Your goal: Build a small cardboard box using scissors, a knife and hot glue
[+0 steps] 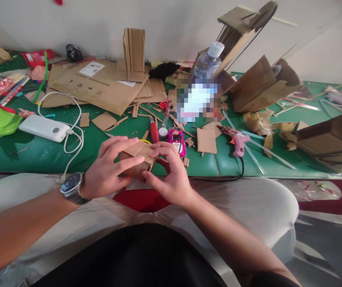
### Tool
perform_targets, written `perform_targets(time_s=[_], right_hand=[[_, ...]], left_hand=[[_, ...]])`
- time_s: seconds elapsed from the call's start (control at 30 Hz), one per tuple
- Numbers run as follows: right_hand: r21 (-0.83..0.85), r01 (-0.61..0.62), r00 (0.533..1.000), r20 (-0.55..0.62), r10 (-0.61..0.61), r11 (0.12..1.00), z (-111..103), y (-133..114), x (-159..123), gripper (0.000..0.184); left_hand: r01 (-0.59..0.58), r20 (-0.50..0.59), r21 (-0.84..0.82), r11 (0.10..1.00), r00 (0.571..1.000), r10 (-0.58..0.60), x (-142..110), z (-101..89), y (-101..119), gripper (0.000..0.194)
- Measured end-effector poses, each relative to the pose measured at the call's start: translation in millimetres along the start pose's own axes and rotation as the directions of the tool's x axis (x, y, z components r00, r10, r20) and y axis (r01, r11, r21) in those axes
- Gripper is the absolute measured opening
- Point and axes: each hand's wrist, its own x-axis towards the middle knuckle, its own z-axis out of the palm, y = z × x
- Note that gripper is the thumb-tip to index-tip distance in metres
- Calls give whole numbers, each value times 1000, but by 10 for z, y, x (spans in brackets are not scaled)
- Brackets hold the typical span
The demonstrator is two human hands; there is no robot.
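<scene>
A small cardboard box (136, 170) is held at the near edge of the green surface, above my lap. My left hand (107, 169) grips its left side, with fingers reaching over the top. On the right, my right hand (171, 173) pinches the box's corner between thumb and fingers. The underside of the box is hidden. Just beyond it lie a red-handled tool (154, 130), a small white cap (163, 132) and a pink-and-white gadget (177, 141). A pink glue gun (239, 142) rests further right.
A white power bank (42, 127) with a cable lies at left. Flat cardboard (90, 85) and an upright cardboard piece (134, 56) stand behind. A plastic bottle (207, 63), a blurred-out bright patch and cardboard structures (257, 85) occupy the right. Scraps litter the green surface (201, 170).
</scene>
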Motion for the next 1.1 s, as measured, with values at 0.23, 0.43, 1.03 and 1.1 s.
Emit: perform_targets(time_s=[0.23,0.43,1.03,1.1], right_hand=[[-130,57,990,-118,-72,990,95,68,1,35],[-118,167,982,-72,-176,979,223,61,-70,40],[-111,277,929,287,-236,955,-149,86,4,47],[-95,278,930,276,-243,956,-144,113,4,48]], left_hand=[[220,62,-176,960,975,-212,-23,79,167,103],[242,-34,-261,935,965,-259,-78,171,177,73],[164,80,-589,791,986,-146,-125,168,-7,79],[217,93,-684,696,973,-213,-162,191,-11,99]])
